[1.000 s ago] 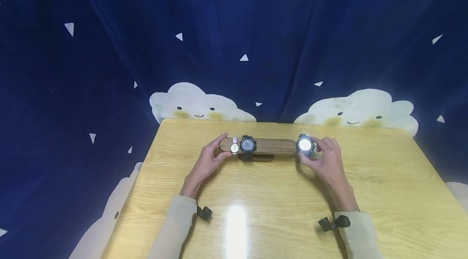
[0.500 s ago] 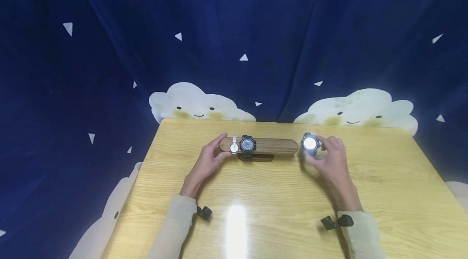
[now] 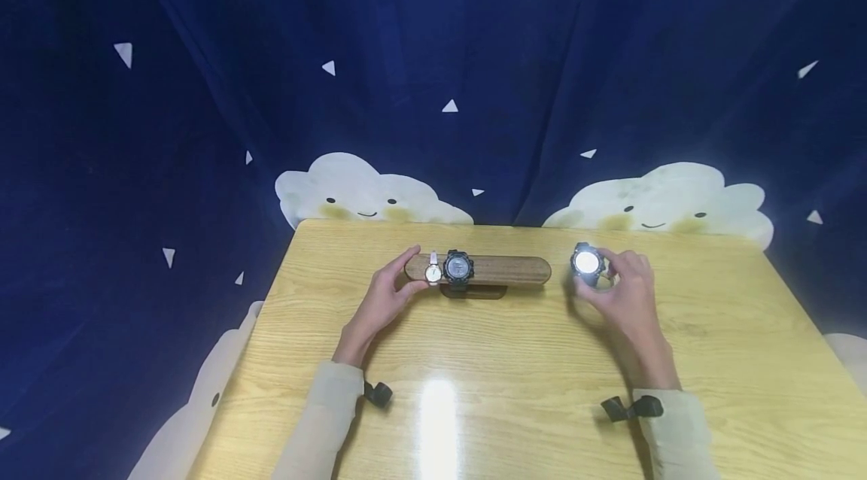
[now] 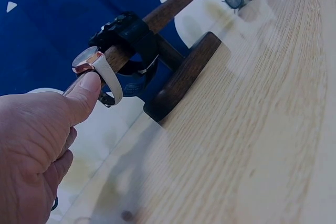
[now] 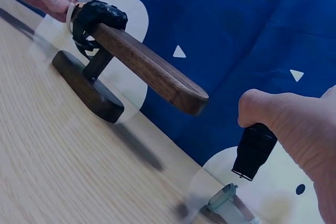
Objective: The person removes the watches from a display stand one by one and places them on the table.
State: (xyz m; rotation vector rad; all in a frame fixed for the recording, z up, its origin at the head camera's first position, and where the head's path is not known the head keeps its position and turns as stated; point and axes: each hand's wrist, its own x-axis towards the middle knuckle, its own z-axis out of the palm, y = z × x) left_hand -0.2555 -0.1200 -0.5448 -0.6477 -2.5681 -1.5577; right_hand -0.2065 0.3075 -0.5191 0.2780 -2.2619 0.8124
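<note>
My left hand grips the left end of a dark wooden watch stand, thumb in front. A small watch with a pale strap hangs on the bar beside that thumb. Right against it sits a chunky black watch, also looped round the bar. Off the bar's right end, my right hand pinches another black watch, its face washed out by glare. In the right wrist view its black strap hangs below the thumb; the fingers are mostly hidden.
A pale grey-green watch lies on the wooden table near my right hand, mostly hidden in the head view. Behind the table's far edge hangs a dark blue curtain with white clouds and triangles.
My right hand has drawn the black watch from the bar's right end and carried it further right. The left hand and the stand stay in place.
</note>
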